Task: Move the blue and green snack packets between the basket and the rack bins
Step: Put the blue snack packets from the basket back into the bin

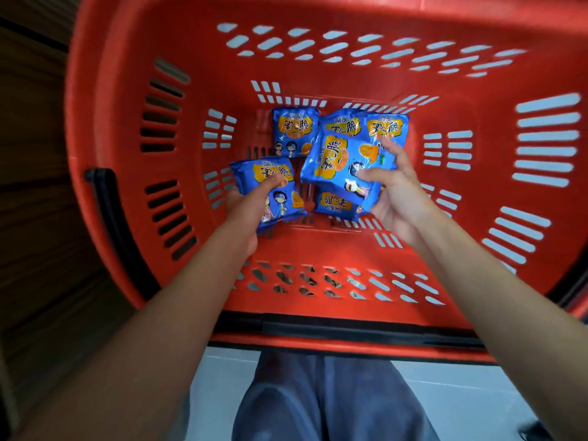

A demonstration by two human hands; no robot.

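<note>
Both my hands reach down into a red plastic basket [334, 68]. My left hand [246, 206] grips one blue snack packet [270, 183] with the thumb on top. My right hand [393, 189] grips another blue packet [337, 163], tilted and lifted above the rest. Several more blue packets lie on the basket floor: one at the back left [294, 128], two behind the lifted one [386, 125], and one upside down beneath it [334, 203]. No green packets or rack bins are in view.
The basket has slotted walls and a black handle [334, 327] folded along its near rim. Another black handle [108, 198] rests on the left rim. My legs in dark trousers [318, 396] stand on a pale tiled floor below. Dark wooden surface lies at left.
</note>
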